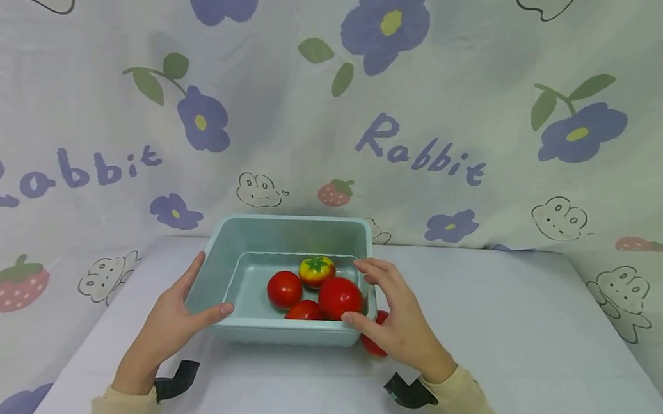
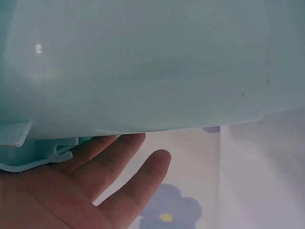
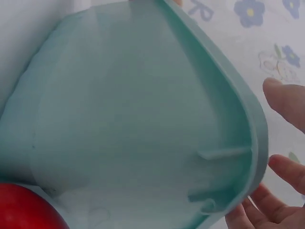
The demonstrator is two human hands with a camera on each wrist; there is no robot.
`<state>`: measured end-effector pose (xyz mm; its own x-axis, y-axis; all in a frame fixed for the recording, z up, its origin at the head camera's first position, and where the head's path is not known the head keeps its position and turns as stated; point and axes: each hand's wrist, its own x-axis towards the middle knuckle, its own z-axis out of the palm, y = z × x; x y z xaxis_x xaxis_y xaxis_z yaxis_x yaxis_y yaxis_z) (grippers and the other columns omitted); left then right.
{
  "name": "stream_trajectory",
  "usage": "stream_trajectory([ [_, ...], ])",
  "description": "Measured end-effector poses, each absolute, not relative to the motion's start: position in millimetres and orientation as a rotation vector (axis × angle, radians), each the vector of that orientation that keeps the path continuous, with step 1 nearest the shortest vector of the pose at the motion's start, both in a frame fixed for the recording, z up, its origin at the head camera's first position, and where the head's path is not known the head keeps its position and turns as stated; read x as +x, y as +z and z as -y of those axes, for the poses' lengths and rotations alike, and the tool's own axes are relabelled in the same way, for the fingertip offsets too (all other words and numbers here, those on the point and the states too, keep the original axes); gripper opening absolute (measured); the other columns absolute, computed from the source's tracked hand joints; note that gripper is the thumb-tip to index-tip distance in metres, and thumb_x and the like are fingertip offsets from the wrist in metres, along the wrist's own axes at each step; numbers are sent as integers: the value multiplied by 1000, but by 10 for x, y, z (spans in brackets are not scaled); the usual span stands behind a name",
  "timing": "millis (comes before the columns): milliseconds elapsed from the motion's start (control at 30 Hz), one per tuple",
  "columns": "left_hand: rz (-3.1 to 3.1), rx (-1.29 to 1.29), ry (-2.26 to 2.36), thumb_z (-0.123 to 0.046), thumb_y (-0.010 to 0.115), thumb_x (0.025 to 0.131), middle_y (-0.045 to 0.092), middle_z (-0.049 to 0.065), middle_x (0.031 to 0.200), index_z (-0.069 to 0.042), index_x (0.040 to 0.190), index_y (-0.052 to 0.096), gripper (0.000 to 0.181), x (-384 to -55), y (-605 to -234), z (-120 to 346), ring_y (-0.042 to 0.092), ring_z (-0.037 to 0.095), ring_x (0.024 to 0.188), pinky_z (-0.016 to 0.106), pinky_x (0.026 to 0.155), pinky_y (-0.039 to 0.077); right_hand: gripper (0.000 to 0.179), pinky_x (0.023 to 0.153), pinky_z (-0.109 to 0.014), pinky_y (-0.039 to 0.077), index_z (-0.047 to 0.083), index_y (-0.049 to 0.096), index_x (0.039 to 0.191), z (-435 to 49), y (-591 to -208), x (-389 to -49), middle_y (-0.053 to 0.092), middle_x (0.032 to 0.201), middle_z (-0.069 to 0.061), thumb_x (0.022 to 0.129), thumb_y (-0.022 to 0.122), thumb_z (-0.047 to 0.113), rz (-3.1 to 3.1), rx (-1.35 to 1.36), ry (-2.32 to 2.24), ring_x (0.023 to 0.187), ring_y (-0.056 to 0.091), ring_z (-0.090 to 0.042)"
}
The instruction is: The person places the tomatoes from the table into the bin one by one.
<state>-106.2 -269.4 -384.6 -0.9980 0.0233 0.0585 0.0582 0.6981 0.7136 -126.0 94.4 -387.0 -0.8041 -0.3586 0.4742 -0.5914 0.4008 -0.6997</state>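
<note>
A pale green plastic bin (image 1: 285, 333) stands on the table, holding several round, glossy, tomato-like pieces. My left hand (image 1: 170, 327) grips its front left corner, thumb over the front rim; in the left wrist view, fingers (image 2: 114, 167) extend beside the wall. Above the front right corner, my right hand (image 1: 401, 321) is spread with nothing pinched, the thumb apart from the rim (image 3: 255, 129) in the right wrist view. Close by inside the bin lies a large red tomato (image 1: 340, 299). A yellow-and-red tomato (image 1: 317, 271) with green leaves and a smaller red tomato (image 1: 284, 289) lie behind and left.
Outside the bin, another red piece (image 1: 374, 343) lies at its right wall, partly hidden by my right hand. A partly hidden red tomato (image 1: 304, 310) sits behind the front rim. White cloth covers the table (image 1: 500, 347); a printed curtain (image 1: 291, 121) hangs behind.
</note>
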Motion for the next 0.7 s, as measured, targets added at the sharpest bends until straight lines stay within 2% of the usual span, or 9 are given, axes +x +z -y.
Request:
stream_trajectory([
  [133, 2855, -66, -1193, -44, 69, 80, 13, 5, 154, -37, 147, 2, 95, -1057, -3845, 2693, 15, 37, 138, 69, 97, 23, 62, 91, -42, 48, 27, 44, 135, -1000, -3854, -1288, 41, 136, 6, 80, 72, 32, 2395, 819, 1354, 112, 50, -16],
  [200, 2856, -68, -1186, -45, 69, 80, 13, 5, 154, -35, 148, 2, 95, -1056, -3841, 2692, 15, 37, 138, 69, 97, 23, 60, 92, -40, 48, 25, 46, 134, -1024, -3843, -1302, 41, 136, 5, 81, 72, 27, 2380, 808, 1360, 114, 49, -16],
  [467, 2865, -67, -1174, -45, 69, 80, 12, 6, 154, -33, 148, 2, 96, -1058, -3811, 2690, 15, 38, 137, 69, 97, 23, 54, 91, -36, 49, 3, 50, 128, -1027, -3628, -1227, 48, 130, -9, 79, 72, 6, 2308, 794, 1359, 117, 47, -20],
  [633, 2858, -83, -1195, -43, 69, 80, 11, 3, 154, -35, 148, 2, 95, -1052, -3814, 2692, 13, 37, 138, 68, 98, 22, 51, 91, -38, 49, -1, 50, 126, -1052, -3485, -1168, 49, 128, -13, 79, 70, 1, 2297, 771, 1382, 115, 49, -24],
  [700, 2852, -87, -1205, -43, 69, 80, 10, 2, 154, -35, 148, 2, 96, -1053, -3823, 2688, 13, 36, 138, 69, 98, 22, 51, 90, -42, 49, -2, 50, 126, -1080, -3467, -1172, 49, 127, -15, 79, 69, -1, 2284, 768, 1396, 114, 49, -27],
])
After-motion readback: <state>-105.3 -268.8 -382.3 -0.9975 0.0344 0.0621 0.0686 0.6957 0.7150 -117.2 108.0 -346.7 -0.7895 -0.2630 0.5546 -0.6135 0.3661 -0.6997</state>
